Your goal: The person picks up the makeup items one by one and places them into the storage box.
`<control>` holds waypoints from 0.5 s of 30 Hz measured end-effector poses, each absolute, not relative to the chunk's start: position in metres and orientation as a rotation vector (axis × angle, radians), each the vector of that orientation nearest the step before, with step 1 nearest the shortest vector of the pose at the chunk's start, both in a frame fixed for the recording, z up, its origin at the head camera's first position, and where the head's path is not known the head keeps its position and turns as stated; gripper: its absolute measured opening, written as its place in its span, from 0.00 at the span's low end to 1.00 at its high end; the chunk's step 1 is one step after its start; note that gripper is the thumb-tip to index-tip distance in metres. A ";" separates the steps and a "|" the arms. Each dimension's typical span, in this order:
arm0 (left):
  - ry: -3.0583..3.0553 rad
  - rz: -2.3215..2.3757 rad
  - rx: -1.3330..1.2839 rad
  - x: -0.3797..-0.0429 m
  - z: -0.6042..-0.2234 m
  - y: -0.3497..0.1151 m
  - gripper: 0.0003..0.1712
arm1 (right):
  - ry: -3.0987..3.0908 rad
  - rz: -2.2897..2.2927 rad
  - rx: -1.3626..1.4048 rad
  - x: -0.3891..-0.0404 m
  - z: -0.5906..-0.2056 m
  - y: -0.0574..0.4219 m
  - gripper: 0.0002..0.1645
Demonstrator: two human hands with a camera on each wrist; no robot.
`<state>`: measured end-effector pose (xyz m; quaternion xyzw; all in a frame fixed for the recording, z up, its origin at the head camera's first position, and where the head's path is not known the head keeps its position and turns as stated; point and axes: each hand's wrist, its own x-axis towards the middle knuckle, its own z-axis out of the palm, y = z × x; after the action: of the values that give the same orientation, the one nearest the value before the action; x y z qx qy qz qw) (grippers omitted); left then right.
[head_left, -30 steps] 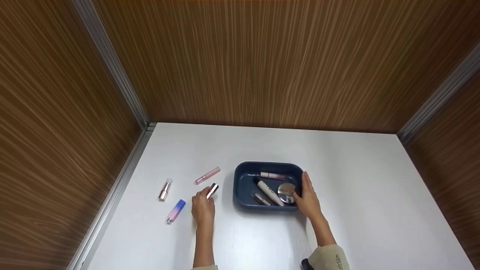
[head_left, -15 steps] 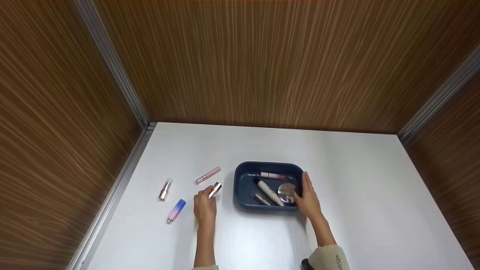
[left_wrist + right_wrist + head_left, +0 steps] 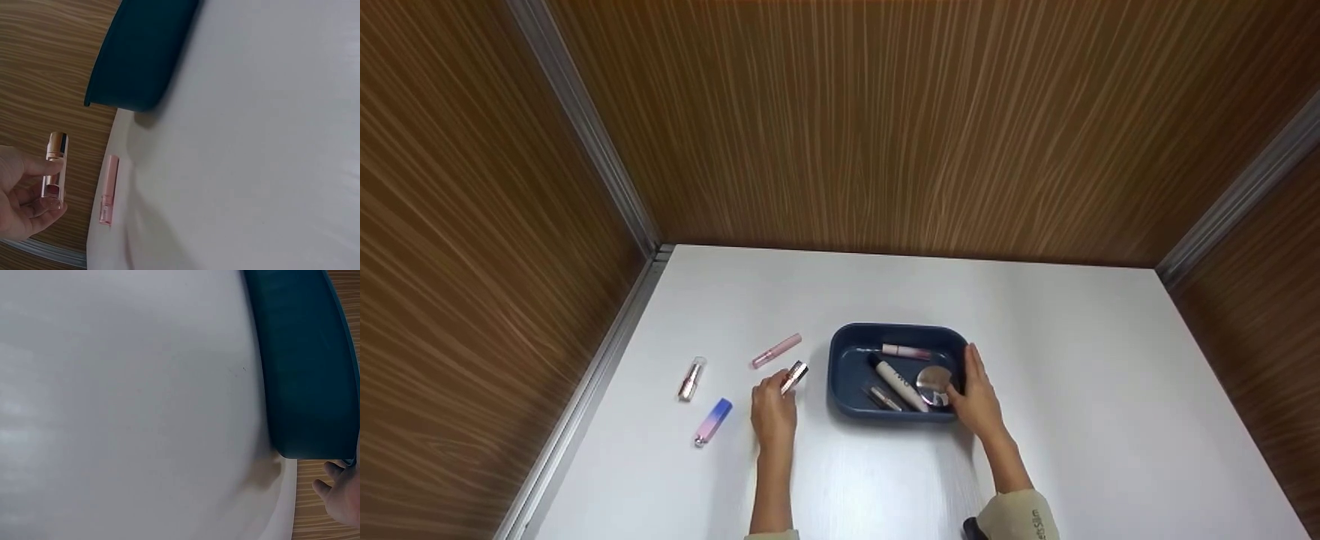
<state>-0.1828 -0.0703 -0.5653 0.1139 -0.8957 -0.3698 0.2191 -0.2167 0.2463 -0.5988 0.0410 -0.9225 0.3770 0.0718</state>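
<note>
My left hand (image 3: pixel 773 412) pinches a lipstick tube (image 3: pixel 54 169) with a shiny gold end and a clear part showing dark red. It is held left of a dark blue bin (image 3: pixel 840 403). My right hand (image 3: pixel 976 400) grips the bin's right wall, thumb over the rim and straight fingers along the outside. Inside the bin lie a round silver compact (image 3: pixel 934 385), a white tube with a black cap (image 3: pixel 898 384), a pink-and-white lip gloss tube (image 3: pixel 906 352) and a small clear-and-metallic tube (image 3: pixel 884 397).
On the white table (image 3: pixel 1080 360), left of the bin, lie a pink lip gloss tube (image 3: pixel 776 351), a clear-and-rose-gold lipstick (image 3: pixel 690 379) and a blue-to-pink lipstick (image 3: pixel 712 422). Wood-grain panels (image 3: pixel 840 127) stand at the back and sides.
My left hand has shifted slightly right with the lipstick tube, towards the bin. The right hand and the bin have stayed in place.
</note>
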 end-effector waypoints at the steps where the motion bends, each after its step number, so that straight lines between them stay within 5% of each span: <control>1: -2.475 -1.022 0.311 -0.183 -0.565 -0.070 0.16 | -2.774 1.137 0.122 -0.217 -0.599 0.246 0.47; 15: -2.451 -1.012 0.260 -0.181 -0.557 -0.061 0.16 | -2.785 1.140 0.100 -0.216 -0.599 0.246 0.47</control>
<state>-0.1811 -0.0609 -0.5566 0.0950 -0.8939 -0.3690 0.2361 -0.2160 0.2462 -0.5987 0.0330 -0.9229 0.3779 0.0654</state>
